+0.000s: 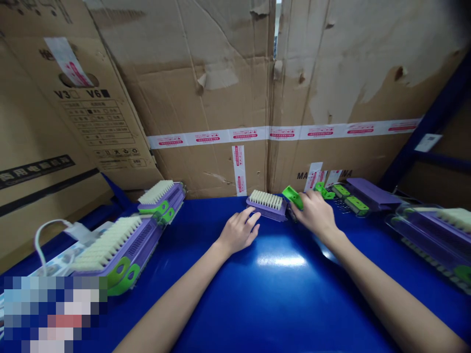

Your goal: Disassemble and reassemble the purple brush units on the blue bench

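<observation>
Near the centre of the frame, a bare left hand (237, 233), palm down, fingers loosely spread and slightly bent, with nothing visible in its grasp. Fingertips at the lower left edge of a purple plastic brush block (265, 201) with rows of cream bristles facing up; contact impossible to tell. Right of centre, a bare right hand (314, 213), back uppermost, fingers curled closed around a bright green hollow plastic piece (293, 197), its open end jutting out toward the brush block. Just beyond the knuckles, a second green plastic part (324, 190); held or merely lying there, impossible to tell. Farther right, green-topped rectangular pieces (356, 206) with thin metal wires, beside a plain purple plastic shell (373, 194). At the right edge of the frame, purple brushes with clear covers (429, 230). At the left, two purple brushes with cream bristles and green ends (110, 245), near a white plug with a white cable (79, 233). Beneath everything, a glossy blue tabletop (228, 304); across the top, brown cardboard sheets (221, 103).
</observation>
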Available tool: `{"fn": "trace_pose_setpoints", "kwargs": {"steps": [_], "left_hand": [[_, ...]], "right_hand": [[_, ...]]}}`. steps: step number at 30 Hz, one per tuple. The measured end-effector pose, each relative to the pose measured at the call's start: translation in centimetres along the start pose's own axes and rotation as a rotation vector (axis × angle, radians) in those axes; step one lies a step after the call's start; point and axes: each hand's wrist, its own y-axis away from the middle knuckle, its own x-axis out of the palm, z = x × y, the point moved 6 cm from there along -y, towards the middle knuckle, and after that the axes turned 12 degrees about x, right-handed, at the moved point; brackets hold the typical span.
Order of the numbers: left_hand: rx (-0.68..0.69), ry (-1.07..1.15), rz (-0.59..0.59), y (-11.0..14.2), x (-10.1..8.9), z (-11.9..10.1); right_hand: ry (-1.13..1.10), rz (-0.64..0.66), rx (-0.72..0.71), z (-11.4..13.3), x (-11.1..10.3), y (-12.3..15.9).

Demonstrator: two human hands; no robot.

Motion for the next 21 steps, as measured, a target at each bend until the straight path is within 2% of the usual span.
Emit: {"fn": "trace_pose_setpoints", "kwargs": {"steps": [3,6,11,16,21], "left_hand": [[0.001,0.006,0.02,0.0,0.2,0.0],[-0.016,0.009,0.026,0.0,0.3,0.1],[-0.046,0.021,0.044,0.1,0.4,0.3],[-0.056,0.027,0.053,0.2,0.5,0.3],[-0.054,0.014,0.053,0.1,0.4,0.3]], "right_hand": [[0.096,0.178,0.237,-3.3,1.5,-0.7],[0.157,0.294,0.373,-5.7,2.7,-0.6],[0.212,0.352,0.426,-7.5,3.7,-0.4],[0.222,0.358,0.491,-8.6,3.6,-0.6],[0.234,0.438,0.552,-9.6,3.5,-0.7]]}}
